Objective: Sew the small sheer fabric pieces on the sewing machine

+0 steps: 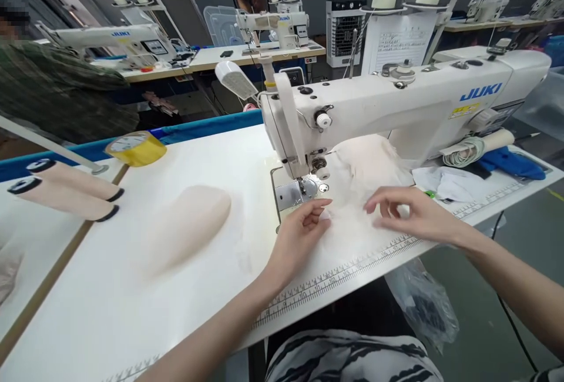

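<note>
My left hand (304,232) is beside the needle area of a white sewing machine (396,100), thumb and fingers closed on a bit of thin white fabric (325,215). To the right, my right hand (408,211) hovers over the table with fingers curled and a gap between thumb and forefinger; its fingertips are slightly blurred. Sheer whitish material (348,226) seems to lie between the hands, hard to tell from the white tabletop. Behind the presser foot (302,185) rests pale peach fabric (370,158). A beige rounded piece (194,223), blurred, is on the left of the table.
Two beige thread cones (70,194) and a yellow tape roll (136,148) are at the left. Rolled trim (465,153) and blue cloth (513,163) lie at the right. A printed ruler (326,282) runs along the front edge. A person in a plaid shirt (57,91) is at far left.
</note>
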`<action>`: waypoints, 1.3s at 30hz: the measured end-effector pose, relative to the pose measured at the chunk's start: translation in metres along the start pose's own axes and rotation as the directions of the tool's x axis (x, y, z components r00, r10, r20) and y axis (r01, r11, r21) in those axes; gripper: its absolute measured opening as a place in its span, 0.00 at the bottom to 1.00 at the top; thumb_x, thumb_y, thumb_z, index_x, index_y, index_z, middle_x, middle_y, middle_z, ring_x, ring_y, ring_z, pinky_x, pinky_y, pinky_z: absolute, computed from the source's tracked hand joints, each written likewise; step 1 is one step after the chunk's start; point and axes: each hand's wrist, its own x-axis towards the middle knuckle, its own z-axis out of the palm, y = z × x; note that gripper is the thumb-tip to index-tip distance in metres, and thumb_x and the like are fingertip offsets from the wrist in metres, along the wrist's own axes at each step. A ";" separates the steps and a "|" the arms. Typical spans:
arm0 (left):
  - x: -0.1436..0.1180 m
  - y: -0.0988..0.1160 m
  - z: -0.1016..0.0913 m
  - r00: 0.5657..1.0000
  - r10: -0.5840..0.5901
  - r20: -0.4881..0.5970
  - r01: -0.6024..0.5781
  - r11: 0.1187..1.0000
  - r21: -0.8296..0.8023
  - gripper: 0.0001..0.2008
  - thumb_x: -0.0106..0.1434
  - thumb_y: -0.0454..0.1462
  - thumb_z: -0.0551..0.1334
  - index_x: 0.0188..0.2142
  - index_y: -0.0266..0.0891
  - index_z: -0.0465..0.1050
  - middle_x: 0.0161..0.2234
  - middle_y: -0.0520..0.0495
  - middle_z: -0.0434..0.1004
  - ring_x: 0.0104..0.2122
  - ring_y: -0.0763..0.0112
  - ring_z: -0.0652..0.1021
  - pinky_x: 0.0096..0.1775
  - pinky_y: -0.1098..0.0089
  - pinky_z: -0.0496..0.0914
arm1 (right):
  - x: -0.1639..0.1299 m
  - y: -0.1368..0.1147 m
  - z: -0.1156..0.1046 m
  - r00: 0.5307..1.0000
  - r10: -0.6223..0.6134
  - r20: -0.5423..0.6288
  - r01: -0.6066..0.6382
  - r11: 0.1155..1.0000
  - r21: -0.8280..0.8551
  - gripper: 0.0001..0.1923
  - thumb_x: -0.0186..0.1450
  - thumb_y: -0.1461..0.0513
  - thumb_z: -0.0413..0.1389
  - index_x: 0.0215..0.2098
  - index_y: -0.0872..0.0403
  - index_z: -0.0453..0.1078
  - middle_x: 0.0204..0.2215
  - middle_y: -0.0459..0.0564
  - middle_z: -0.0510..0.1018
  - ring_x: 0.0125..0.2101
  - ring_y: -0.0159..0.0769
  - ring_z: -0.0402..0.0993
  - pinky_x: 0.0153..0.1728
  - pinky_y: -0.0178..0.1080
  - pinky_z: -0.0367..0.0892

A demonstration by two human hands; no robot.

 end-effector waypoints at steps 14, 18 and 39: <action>-0.012 0.008 -0.035 0.988 -0.113 -0.101 0.114 0.994 0.000 0.16 0.57 0.48 0.63 0.32 0.37 0.75 0.31 0.48 0.77 0.29 0.71 0.75 0.33 0.72 0.68 | 0.006 0.016 -0.038 0.944 0.159 -0.289 -0.140 0.986 0.086 0.12 0.62 0.51 0.56 0.30 0.51 0.71 0.18 0.44 0.72 0.17 0.32 0.69 0.23 0.36 0.66; -0.016 0.004 -0.039 0.988 -0.124 -0.094 0.128 0.991 0.034 0.19 0.57 0.51 0.62 0.33 0.37 0.77 0.32 0.47 0.78 0.32 0.67 0.75 0.35 0.70 0.68 | 0.046 0.043 -0.050 0.728 -0.127 -0.673 -0.235 0.877 -0.419 0.10 0.66 0.57 0.52 0.39 0.53 0.70 0.27 0.49 0.77 0.23 0.35 0.72 0.25 0.36 0.62; -0.019 0.004 -0.032 0.998 0.033 -0.047 -0.033 0.999 -0.006 0.17 0.67 0.46 0.54 0.43 0.40 0.77 0.33 0.48 0.79 0.46 0.62 0.75 0.53 0.61 0.65 | 0.036 -0.030 0.056 0.984 0.070 0.162 -0.088 0.990 0.107 0.18 0.57 0.50 0.61 0.40 0.51 0.70 0.40 0.48 0.77 0.20 0.27 0.69 0.20 0.33 0.65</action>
